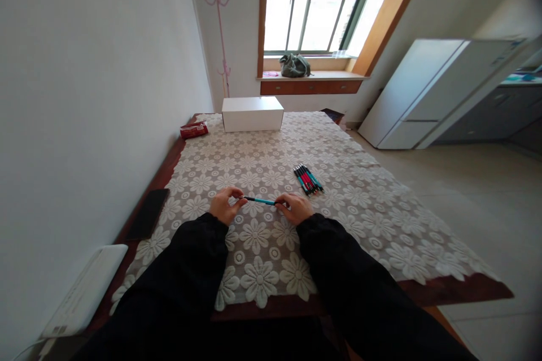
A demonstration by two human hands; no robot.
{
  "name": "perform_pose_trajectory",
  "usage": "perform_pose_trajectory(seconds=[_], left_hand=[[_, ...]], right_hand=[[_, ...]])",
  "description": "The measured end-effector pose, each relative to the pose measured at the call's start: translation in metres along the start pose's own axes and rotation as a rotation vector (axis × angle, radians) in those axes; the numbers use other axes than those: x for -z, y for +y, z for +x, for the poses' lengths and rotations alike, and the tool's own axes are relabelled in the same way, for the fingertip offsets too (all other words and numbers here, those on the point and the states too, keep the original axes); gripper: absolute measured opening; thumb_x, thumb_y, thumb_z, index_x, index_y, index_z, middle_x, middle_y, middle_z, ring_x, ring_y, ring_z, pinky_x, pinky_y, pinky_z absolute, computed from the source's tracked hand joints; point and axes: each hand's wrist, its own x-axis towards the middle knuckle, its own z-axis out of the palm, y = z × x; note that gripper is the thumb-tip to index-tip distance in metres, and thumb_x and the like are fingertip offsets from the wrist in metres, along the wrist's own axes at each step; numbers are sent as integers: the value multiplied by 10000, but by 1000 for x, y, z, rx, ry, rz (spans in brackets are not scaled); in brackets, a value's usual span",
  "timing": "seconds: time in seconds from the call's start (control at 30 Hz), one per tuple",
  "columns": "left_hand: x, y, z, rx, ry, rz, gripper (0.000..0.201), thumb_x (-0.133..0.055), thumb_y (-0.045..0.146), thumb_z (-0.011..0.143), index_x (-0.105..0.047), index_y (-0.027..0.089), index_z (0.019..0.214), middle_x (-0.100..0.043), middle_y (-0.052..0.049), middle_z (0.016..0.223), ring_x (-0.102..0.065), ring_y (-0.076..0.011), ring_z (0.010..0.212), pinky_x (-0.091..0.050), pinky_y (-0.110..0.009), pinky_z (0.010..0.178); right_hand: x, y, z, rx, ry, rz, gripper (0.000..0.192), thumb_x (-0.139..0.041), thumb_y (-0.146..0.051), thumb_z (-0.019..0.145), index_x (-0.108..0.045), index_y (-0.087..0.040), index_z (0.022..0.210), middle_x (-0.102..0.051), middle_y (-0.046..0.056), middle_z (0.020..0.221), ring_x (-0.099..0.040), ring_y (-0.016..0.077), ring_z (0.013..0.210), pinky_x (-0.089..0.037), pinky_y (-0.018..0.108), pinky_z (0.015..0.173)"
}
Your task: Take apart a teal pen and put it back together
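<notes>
We look into a bright room with a plain pale wall (84,96) running along the left and a tiled floor (466,197) opening out on the right. A dark red-brown desk (457,291) fills the middle, its edge bare along the front and the left. Over it lies a lace cloth (260,282), patterned with pale flowers and small rings, with a scalloped hem. Beyond the desk, to the right, we see a white fridge (427,90); straight ahead is a wood-framed window (322,5), and left of it a pink coat stand (220,22). A grey-green bag (295,66) sits on the sill.

At the far end of the desk stands a white box (253,115). Along the left edge we find a white device (87,290) with a cable, a dark flat slab (148,214) and, farther off, a red packet (194,130).

Near the middle we see the left hand (226,205) and right hand (295,208), each with a narrow grip, pinching opposite ends of one teal-and-black pen (262,201). It spans crosswise between them; we cannot tell whether it touches the cloth. Just beyond the right hand, more pens (308,179) in teal, red and black lie side by side.
</notes>
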Motion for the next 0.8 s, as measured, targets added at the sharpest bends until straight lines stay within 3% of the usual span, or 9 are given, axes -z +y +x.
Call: perform_pose_trajectory(seconds=[0.17, 0.33, 0.47, 0.8], left_hand=[[1, 2, 0, 37, -38, 11, 158, -654, 301, 821, -630, 228, 960, -728, 6, 778, -680, -174, 757, -524, -320, 744], [1, 3, -1, 91, -172, 75, 88, -628, 281, 833, -664, 225, 892, -733, -7, 828, -676, -164, 793, -515, -291, 757], [0, 3, -2, 138, -123, 77, 99, -611, 296, 849, -666, 226, 893, -735, -12, 831, -672, -166, 793, -513, -291, 761], [-1, -5, -1, 144, -192, 103, 131, -611, 325, 845, -678, 235, 914, -737, -9, 847, -676, -163, 802, -497, -274, 723]], right_hand=[[19, 7, 0, -323, 101, -232, 115, -641, -328, 850, -700, -230, 844, -686, 62, 787, -613, 210, 736, -391, 298, 656], [40, 9, 2, -641, 8, -421, 227, -600, -425, 883, -712, -227, 869, -702, 87, 842, -646, 246, 846, -420, 308, 719], [46, 6, 4, -708, -51, -492, 273, -558, -447, 906, -720, -227, 910, -706, 102, 909, -653, 253, 922, -439, 313, 770], [42, 3, 4, -662, -163, -501, 333, -547, -530, 893, -664, -227, 967, -695, 105, 941, -657, 273, 921, -452, 350, 790]])
